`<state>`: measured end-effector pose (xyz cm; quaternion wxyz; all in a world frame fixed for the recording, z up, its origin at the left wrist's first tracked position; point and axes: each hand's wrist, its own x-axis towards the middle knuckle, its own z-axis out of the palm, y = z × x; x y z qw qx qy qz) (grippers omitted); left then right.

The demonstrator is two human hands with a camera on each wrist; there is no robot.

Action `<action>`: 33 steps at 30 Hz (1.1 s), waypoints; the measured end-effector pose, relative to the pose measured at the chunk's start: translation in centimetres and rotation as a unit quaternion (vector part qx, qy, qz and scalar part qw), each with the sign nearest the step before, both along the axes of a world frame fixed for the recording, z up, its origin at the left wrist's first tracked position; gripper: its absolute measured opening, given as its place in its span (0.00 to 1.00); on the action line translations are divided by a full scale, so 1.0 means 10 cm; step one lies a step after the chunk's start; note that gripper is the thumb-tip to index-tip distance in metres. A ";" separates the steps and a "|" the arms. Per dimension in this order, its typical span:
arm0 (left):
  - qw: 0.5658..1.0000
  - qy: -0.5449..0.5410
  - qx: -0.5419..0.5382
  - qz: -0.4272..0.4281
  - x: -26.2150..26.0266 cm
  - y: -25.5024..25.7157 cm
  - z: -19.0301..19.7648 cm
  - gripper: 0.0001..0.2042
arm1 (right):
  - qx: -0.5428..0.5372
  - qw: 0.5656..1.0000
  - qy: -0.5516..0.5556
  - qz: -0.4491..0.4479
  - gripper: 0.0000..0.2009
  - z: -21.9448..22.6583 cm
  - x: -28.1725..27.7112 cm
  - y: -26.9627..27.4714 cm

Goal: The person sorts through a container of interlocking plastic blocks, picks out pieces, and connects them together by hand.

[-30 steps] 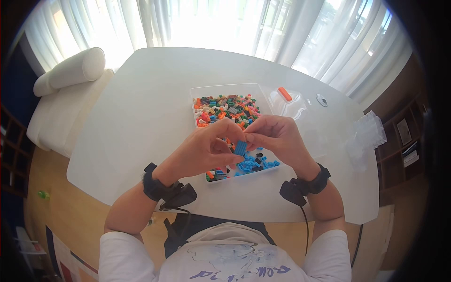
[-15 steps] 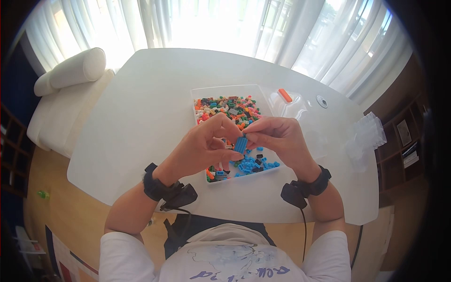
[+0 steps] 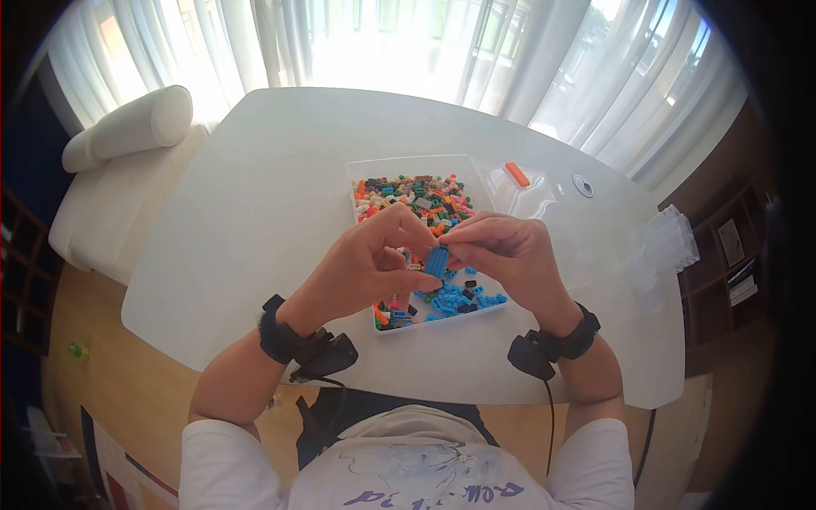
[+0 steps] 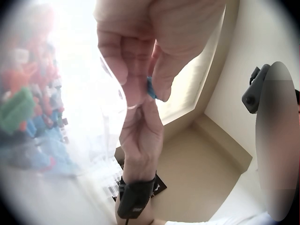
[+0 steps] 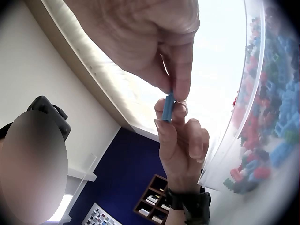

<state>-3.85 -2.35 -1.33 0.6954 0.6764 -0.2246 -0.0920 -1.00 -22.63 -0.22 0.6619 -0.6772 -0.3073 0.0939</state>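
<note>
Over the white tray (image 3: 412,160) of small building bricks, my left hand (image 3: 361,263) holds a flat blue assembly of bricks (image 3: 436,263) between thumb and forefinger. It shows ridged rows in the head view and looks narrow in the right wrist view. The fingertips of my right hand (image 3: 514,255) pinch at its upper corner; whether they hold a separate small brick there, I cannot tell. In the left wrist view, only a bit of the blue assembly (image 4: 151,88) shows between the fingers. Loose blue bricks (image 3: 459,297) lie in the tray's near right part.
Mixed coloured bricks (image 3: 416,191) fill the tray's far part. Right of it lies a clear plastic sheet or lid (image 3: 540,200) with an orange block (image 3: 516,174) on it. A stack of clear containers (image 3: 667,246) stands at the table's right edge, below a round table fitting (image 3: 582,185).
The blue assembly has tilted slightly and shifted a little upward between my fingers. My right hand has moved slightly down, its fingertips still at the assembly's corner.
</note>
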 end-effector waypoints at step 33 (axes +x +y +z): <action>0.995 0.005 -0.088 -0.048 0.04 0.03 -0.11 0.12 | 0.020 1.000 -0.016 0.000 0.07 0.03 -0.10 0.04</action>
